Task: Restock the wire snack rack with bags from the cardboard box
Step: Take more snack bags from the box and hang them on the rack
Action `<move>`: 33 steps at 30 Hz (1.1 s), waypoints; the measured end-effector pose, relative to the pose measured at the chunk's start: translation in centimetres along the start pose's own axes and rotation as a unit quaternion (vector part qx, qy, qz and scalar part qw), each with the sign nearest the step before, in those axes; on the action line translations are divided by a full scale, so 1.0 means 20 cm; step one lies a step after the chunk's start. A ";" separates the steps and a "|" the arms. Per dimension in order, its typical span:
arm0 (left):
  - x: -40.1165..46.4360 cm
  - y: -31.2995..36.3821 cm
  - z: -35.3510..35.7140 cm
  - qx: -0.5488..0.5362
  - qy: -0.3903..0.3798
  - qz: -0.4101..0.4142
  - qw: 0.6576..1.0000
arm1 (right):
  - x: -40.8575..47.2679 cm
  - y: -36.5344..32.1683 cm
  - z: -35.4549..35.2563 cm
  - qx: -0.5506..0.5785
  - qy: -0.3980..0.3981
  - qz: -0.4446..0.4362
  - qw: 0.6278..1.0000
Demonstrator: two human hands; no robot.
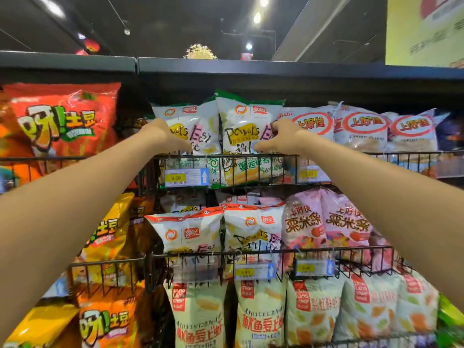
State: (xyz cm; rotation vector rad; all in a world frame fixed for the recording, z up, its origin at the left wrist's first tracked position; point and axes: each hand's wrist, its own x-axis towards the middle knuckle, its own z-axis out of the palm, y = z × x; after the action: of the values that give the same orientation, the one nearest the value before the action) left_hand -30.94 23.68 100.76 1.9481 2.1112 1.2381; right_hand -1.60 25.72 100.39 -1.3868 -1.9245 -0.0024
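Two white snack bags with green tops stand in the top basket of the black wire rack (226,156). My left hand (163,136) presses on the left white-and-green bag (198,121), fingers spread over its left side. My right hand (281,139) grips the right edge of the right white-and-green bag (241,124), thumb on its front. The cardboard box is out of view.
Red-ringed white bags (364,129) fill the basket to the right, a large red bag (62,119) hangs at left. Below are red-topped white bags (190,232), pink bags (326,222), pale green bags (261,315) and yellow and orange bags (108,247). A dark shelf (251,69) caps the rack.
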 end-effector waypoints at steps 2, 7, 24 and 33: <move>0.00 0.01 0.01 -0.014 -0.006 -0.005 1.000 | -0.02 -0.01 0.00 -0.015 -0.002 0.004 1.000; -0.05 -0.01 0.07 -0.024 0.058 -0.010 0.998 | -0.06 -0.02 0.04 -0.052 0.020 -0.014 0.998; -0.64 0.22 0.07 0.107 0.020 0.059 0.992 | -0.70 0.28 -0.32 -0.171 0.024 -0.038 0.984; -1.17 0.60 0.39 0.159 -0.080 0.029 0.984 | -1.22 0.70 -0.61 -0.253 -0.048 -0.028 0.966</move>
State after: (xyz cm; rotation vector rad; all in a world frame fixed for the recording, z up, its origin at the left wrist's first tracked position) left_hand -11.81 7.00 90.52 2.1589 2.2976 0.7535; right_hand 19.92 6.78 89.68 -1.6785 -2.1360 -0.4933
